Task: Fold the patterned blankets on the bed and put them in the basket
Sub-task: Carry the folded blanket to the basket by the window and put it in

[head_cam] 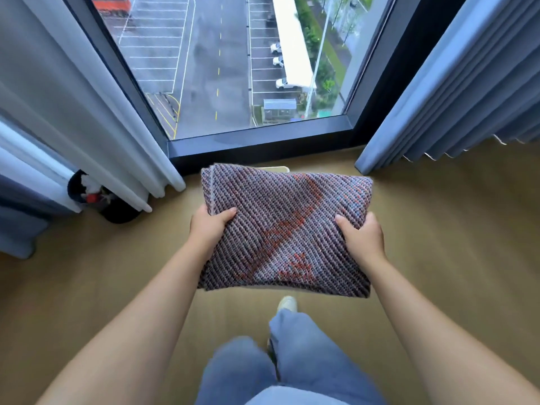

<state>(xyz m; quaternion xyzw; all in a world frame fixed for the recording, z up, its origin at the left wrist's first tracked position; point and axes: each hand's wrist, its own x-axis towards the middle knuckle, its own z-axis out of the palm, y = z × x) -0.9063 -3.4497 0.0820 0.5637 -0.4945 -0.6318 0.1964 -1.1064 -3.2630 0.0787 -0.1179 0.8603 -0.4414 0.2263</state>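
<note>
A folded patterned blanket [285, 226], knitted in purple-grey with orange-red shapes, is held flat in the air above the wooden floor. My left hand [209, 226] grips its left edge with the thumb on top. My right hand [361, 236] grips its right edge the same way. A pale strip of something [276, 168] shows just behind the blanket's far edge; the rest of it is hidden, and I cannot tell what it is. No bed is in view.
A tall window [233, 68] with a dark frame stands straight ahead. White and grey curtains [73, 112] hang at left, blue curtains [455, 92] at right. A dark bin [96, 197] stands by the left curtain. My legs in blue jeans [280, 361] are below.
</note>
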